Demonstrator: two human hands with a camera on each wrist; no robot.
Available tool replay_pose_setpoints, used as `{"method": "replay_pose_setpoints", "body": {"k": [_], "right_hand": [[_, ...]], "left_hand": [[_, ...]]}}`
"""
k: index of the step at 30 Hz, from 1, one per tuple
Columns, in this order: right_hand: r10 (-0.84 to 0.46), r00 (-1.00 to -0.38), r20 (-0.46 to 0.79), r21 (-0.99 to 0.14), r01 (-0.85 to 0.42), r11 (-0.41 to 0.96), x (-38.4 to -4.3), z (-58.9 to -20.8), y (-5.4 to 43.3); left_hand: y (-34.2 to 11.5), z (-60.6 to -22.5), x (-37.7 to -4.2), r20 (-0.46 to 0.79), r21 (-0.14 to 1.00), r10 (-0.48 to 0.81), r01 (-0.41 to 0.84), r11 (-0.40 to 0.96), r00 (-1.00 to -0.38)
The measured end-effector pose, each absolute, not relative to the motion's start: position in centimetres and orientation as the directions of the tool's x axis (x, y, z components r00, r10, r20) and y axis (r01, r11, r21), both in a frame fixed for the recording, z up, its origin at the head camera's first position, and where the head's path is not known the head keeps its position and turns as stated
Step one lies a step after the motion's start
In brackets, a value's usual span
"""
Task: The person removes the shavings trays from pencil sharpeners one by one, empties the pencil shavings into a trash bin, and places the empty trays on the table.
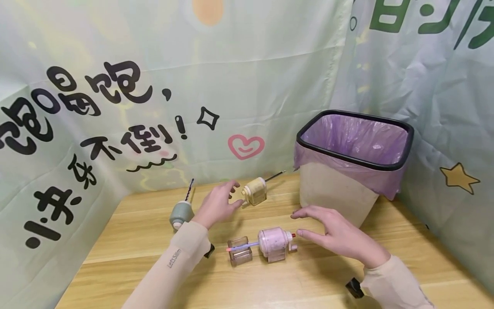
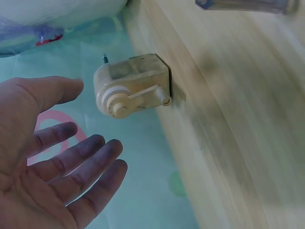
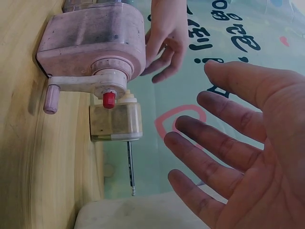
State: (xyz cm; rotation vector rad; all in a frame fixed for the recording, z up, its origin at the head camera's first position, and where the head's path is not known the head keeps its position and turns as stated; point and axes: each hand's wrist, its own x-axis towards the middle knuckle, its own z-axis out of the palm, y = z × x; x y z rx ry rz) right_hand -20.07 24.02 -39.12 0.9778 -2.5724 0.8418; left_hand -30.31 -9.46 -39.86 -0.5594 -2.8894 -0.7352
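Note:
My left hand point(image 1: 218, 201), fingers spread, hovers just left of a yellow crank pencil sharpener point(image 1: 255, 191); a dark pencil point(image 1: 275, 176) sticks out of its far side. In the left wrist view, a gap separates the fingers from that sharpener's crank point(image 2: 143, 94). My right hand point(image 1: 332, 229) is held open in the air to the right of a pink crank sharpener point(image 1: 273, 242), near its crank and red knob point(image 3: 109, 100) without touching. A blue pencil point(image 1: 243, 246) runs from the pink sharpener's left side over a translucent brownish box point(image 1: 240, 259).
Left of my left wrist stands a grey-green sharpener point(image 1: 181, 214) with a dark, twisted-looking pencil point(image 1: 189, 189) in it. A bin point(image 1: 332, 189) with a purple liner and black rim is at the back right. Printed cloth point(image 1: 247, 94) hangs behind the wooden table point(image 1: 127, 240).

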Motion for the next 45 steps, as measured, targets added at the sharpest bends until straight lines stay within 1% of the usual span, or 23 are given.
{"method": "replay_pose_setpoints", "body": {"k": [4, 11, 17, 25, 31, 38, 45], "right_hand": [[-0.521, -0.745, 0.417, -0.426, -0.667, 0.612, -20.0, -39.2, 24.2], [-0.53, -0.737, 0.42, -0.411, -0.675, 0.613, -19.9, -39.5, 24.3], [-0.536, -0.731, 0.423, -0.41, -0.682, 0.606, -20.0, -39.6, 24.4], [-0.54, -0.744, 0.395, -0.421, -0.668, 0.613, -19.7, -39.5, 24.6], [-0.536, -0.755, 0.378, -0.423, -0.656, 0.625, -19.7, -39.6, 24.8], [-0.511, -0.791, 0.337, -0.446, -0.612, 0.653, -19.6, -39.8, 24.9], [-0.52, -0.781, 0.346, -0.445, -0.624, 0.642, -19.5, -39.8, 25.1]], "left_hand": [[-8.8, -40.0, -31.3, 0.178, 0.444, 0.302, 0.35, 0.824, -0.937], [-7.6, -39.6, -32.9, 0.177, 0.383, 0.314, 0.359, 0.851, -0.933], [-6.5, -39.9, -33.9, 0.14, 0.377, 0.326, 0.354, 0.856, -0.935], [-6.0, -40.9, -35.0, 0.124, 0.369, 0.334, 0.355, 0.859, -0.935], [-5.9, -41.4, -35.5, 0.126, 0.363, 0.34, 0.362, 0.858, -0.932], [-5.4, -41.4, -35.7, 0.109, 0.375, 0.334, 0.35, 0.859, -0.936], [-4.8, -41.5, -35.9, 0.092, 0.385, 0.338, 0.347, 0.855, -0.937]]}}
